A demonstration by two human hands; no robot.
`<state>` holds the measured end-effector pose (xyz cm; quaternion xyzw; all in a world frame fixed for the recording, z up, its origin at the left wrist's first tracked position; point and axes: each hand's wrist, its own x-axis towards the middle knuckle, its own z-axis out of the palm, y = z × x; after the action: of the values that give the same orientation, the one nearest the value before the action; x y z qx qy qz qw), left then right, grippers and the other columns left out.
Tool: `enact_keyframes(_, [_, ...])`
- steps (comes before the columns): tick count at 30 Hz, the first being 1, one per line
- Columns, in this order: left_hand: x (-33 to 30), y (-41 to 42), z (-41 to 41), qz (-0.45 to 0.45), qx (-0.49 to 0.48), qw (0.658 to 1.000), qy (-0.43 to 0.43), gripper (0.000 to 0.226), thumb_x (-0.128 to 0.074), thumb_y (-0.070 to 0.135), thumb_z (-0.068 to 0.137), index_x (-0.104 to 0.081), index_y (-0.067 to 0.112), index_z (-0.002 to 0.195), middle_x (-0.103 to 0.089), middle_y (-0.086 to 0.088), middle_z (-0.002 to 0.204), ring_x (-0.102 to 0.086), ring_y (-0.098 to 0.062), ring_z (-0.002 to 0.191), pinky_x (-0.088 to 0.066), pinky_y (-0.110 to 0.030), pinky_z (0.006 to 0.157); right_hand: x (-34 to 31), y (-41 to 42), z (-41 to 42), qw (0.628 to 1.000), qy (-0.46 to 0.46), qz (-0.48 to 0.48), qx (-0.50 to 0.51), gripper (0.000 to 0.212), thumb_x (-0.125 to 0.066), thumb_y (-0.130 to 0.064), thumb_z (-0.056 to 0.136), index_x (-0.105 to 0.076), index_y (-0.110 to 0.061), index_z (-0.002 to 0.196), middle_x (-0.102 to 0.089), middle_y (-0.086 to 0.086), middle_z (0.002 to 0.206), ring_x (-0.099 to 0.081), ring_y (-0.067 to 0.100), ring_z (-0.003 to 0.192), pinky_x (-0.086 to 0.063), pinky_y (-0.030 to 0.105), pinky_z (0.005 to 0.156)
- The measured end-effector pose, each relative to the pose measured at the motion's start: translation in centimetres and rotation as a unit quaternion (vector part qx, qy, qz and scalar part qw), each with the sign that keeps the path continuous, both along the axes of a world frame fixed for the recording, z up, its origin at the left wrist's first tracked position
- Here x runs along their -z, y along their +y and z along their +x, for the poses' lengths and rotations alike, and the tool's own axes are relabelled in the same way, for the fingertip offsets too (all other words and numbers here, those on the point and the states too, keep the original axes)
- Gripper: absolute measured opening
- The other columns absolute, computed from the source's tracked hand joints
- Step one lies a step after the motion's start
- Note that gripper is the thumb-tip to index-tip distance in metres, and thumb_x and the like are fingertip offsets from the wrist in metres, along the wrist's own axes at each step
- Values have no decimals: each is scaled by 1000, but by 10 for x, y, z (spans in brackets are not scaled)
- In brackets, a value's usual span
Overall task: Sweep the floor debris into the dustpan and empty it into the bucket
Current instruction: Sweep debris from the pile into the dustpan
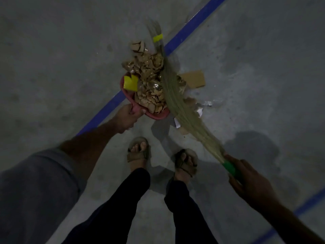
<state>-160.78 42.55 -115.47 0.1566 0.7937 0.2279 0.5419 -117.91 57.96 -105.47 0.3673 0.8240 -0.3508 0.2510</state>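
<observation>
While the light is this dim, much of what lies before you is hard to make out: the heap of debris (149, 80) reads only as brownish torn scraps, some of them shiny, and its pieces cannot be counted. Your left hand (127, 117) grips the handle of the pink dustpan (156, 116), whose body is mostly hidden under the heap, so only its near rim and left wall show. Your right hand (246, 180) is curled around the green handle of the broom (177, 106), and the long pale bristles lie across the right side of the pan (their far tips are blurred). One flat cardboard piece (193, 79) sits on the floor (52, 67) just beside the bristles, with a few white and clear scraps (202, 108) near it. Two yellow bits show: one yellow scrap (130, 82) at the pan's left edge, one yellow band (157, 38) by the broom's tip. No writing is legible anywhere. One blue line (193, 23) runs diagonally under the pan; a second is cut off at lower right. Two sandalled feet (139, 152) stand below, and no bucket is in view.
</observation>
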Motion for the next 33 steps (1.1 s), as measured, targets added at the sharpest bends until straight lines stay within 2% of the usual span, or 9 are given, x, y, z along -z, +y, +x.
enact_keyframes(5, [-81,-4,40,42,-61,997,-5,20,-60,32,101,-53,22,84,-49,-3,64,-43,-3,38,-35,-21,37,-74,-42,12,999,36,-10,37,76,-74,-23,83,-33,-39,146,-57,1,130,-69,25,87,-57,35,64])
enact_keyframes(10, [-178,-1,62,84,-70,994,31,21,-61,34,100,-53,28,81,-52,9,61,-47,1,43,-38,-20,45,-166,-61,26,996,66,22,62,67,-68,-32,90,-31,-45,145,-60,0,125,-69,23,91,-57,34,64])
enact_keyframes(14, [-274,0,79,129,-77,988,46,20,-62,32,100,-53,29,82,-52,8,61,-49,-1,45,-41,-21,44,-245,-72,45,994,78,37,72,82,-70,-31,88,-18,-56,147,-60,-2,111,-66,16,77,-54,29,56])
enact_keyframes(16, [-321,-2,90,155,-98,982,50,27,-63,29,99,-49,26,77,-48,10,57,-46,-4,45,-39,-24,44,-286,-76,52,995,66,52,61,90,-79,-20,81,-25,-50,147,-61,2,104,-66,17,70,-52,30,51])
enact_keyframes(19, [-387,-7,109,191,-124,973,48,31,-63,28,99,-45,25,74,-46,12,53,-42,-6,45,-37,-26,44,-339,-86,64,989,73,108,67,85,-85,-12,74,-38,-27,142,-64,3,97,-64,16,61,-50,31,45])
enact_keyframes(26, [-508,-19,153,288,-147,945,39,35,-61,25,101,-38,20,75,-36,2,57,-33,-10,43,-29,-25,41,-415,-113,103,972,134,177,74,92,-85,-9,71,-33,-18,146,-57,7,92,-55,18,51,-44,33,35])
enact_keyframes(28, [-533,-24,162,307,-149,939,43,35,-61,25,101,-39,20,75,-36,5,54,-33,-10,41,-29,-25,40,-438,-121,108,963,167,202,67,80,-78,-16,80,-34,-15,147,-57,6,92,-53,17,50,-43,31,35])
enact_keyframes(30, [-553,-28,169,318,-155,934,51,34,-62,27,100,-40,19,75,-38,3,54,-34,-12,41,-30,-26,40,-458,-130,112,950,195,235,63,63,-60,-28,91,-36,-14,147,-57,6,91,-51,15,49,-41,29,36])
enact_keyframes(33, [-580,-39,174,342,-152,925,67,35,-63,28,99,-41,16,75,-38,-3,54,-34,-15,41,-29,-26,40,-475,-156,114,937,213,270,60,62,-46,-38,95,-31,-16,150,-55,4,92,-50,14,50,-44,29,38])
